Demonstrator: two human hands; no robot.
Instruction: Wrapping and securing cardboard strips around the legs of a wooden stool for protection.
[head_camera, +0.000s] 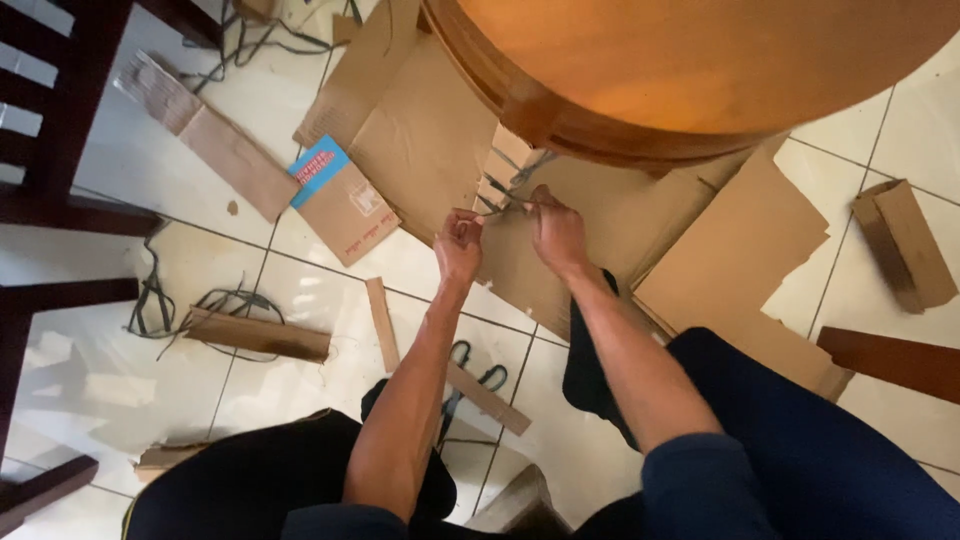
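- Head view looks straight down on a person sitting on a tiled floor (300, 300), both bare arms stretched forward.
- The left hand (459, 245) is closed in a pinch, fingers curled, gripping what looks like a thin strand; the strand itself is too fine to make out clearly.
- The right hand (557, 228) is also closed in a pinch, fingertips pressed together just beside the slotted cardboard piece (503, 170).
- That slotted cardboard piece stands just ahead of both hands, nearer the right one, under the edge of the round wooden table (700, 70). Dark slits or bindings run across its side.
- The two hands are close together, a small gap between them, both over a large flat cardboard sheet (430, 140).
- More cardboard sheets (740, 240) lie to the right, partly under the person's leg.
- Scissors (475, 375) with dark handles lie on the floor between the forearms, nearer the body, well apart from the hands.
- A cardboard flap with a blue label (340, 198) lies to the left of the hands.
- Cardboard strips (381, 322) are scattered on the tiles.
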